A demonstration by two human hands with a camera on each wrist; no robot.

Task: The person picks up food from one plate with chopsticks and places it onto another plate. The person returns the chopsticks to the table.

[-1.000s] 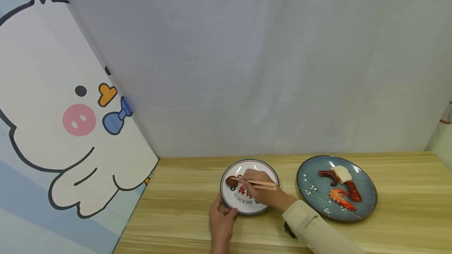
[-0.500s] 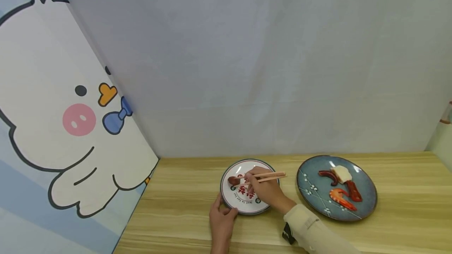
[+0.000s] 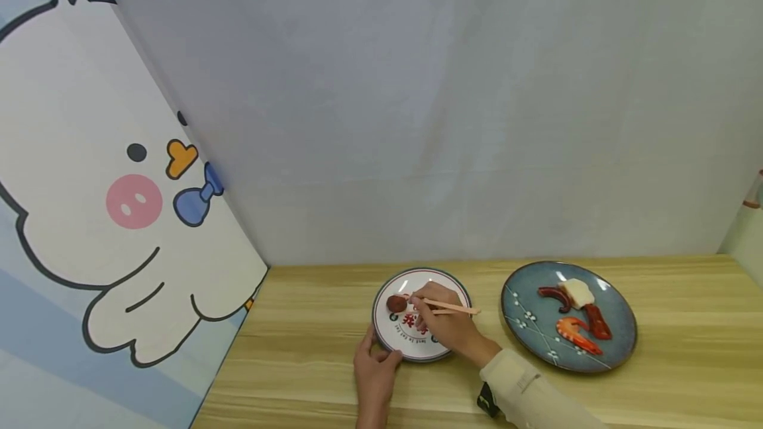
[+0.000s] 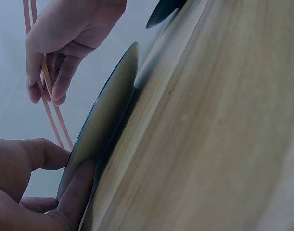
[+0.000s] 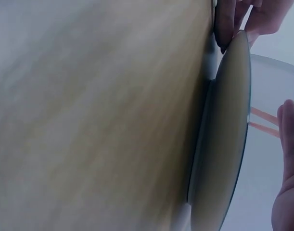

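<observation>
A small white plate (image 3: 411, 275) with red lettering and a dark rim sits on the wooden table in the head view. On its left part lies a brown, rounded food piece (image 3: 396, 303). My left hand (image 3: 377, 373) holds the plate's near-left edge, thumb at the rim and a finger along the underside (image 4: 110, 108). Over the plate, my right hand (image 3: 450, 323) grips a pair of light wooden chopsticks (image 3: 456, 308). One chopstick's tip reaches the upper right of the brown piece; the other's tip is hidden behind the fingers in the head view.
To the right stands a larger blue-grey plate (image 3: 518, 336) bearing a shrimp (image 3: 577, 335), a curled dark red piece (image 3: 556, 296), a white piece (image 3: 577, 292) and a red-brown strip (image 3: 597, 322). A pale curtain (image 3: 453, 118) hangs behind the table. A cartoon-printed panel (image 3: 77, 118) borders the left.
The brown piece has shifted slightly right on the plate. The chopsticks' tips spread around it half a second ago, and their angle has since changed. My left hand has stayed put.
</observation>
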